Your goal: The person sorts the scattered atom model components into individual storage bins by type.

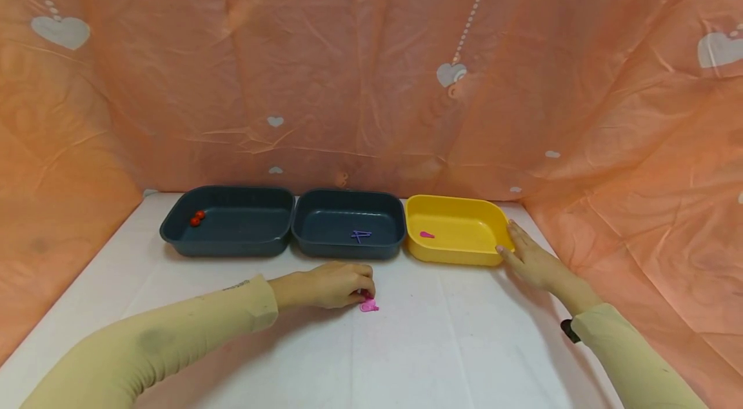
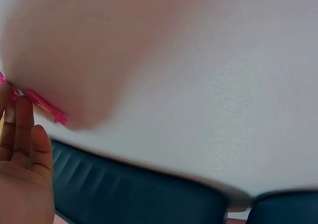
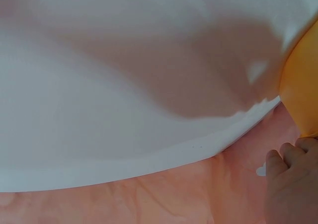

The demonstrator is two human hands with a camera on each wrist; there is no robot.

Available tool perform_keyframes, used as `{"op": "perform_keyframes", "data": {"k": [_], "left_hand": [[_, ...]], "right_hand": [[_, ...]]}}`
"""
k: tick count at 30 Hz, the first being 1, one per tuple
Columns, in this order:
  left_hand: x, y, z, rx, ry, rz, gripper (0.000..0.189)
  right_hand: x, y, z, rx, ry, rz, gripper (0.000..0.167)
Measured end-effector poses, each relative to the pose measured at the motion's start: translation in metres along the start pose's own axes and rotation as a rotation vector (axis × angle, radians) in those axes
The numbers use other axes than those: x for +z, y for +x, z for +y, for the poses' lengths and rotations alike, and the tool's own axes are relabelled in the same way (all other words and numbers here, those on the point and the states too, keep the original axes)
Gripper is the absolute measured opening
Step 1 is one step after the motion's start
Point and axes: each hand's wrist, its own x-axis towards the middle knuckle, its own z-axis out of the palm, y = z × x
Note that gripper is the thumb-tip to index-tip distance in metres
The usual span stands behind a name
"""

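My left hand (image 1: pixel 339 285) reaches low over the white table, fingers bent down and thumb and fingertips pinching a small pink plastic piece (image 2: pixel 15 93) that they largely hide. Right beside those fingertips lies a flat pink plastic piece (image 1: pixel 368 306); the left wrist view shows a narrow pink piece (image 2: pixel 47 107) next to the fingers. My right hand (image 1: pixel 535 264) rests against the right end of the yellow tray (image 1: pixel 458 258), fingers fairly straight along its outside and thumb at the front corner of the rim. Inside that tray is another pink piece (image 1: pixel 426 235).
Left of the yellow tray, two dark blue trays stand in a row: the middle tray (image 1: pixel 348 250) holds several thin purple sticks (image 1: pixel 360 235), the left tray (image 1: pixel 232 248) small red round things (image 1: pixel 196 219). An orange curtain (image 1: pixel 371 106) with hearts hangs behind.
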Motion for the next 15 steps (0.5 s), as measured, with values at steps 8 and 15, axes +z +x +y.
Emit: {"op": "perform_keyframes", "data": {"k": [8,15], "left_hand": [[0.0010,-0.0009,0.0006,-0.010,-0.032,0.004,0.007],[0.0031,-0.0017,-0.0008,0.003,-0.077,0.050,0.008]], "right_hand": [[0.0011,0.0012,0.0015,0.005,-0.006,-0.003,0.084],[0.0005,0.0011,0.0010,0.008,-0.004,-0.007,0.085]]}}
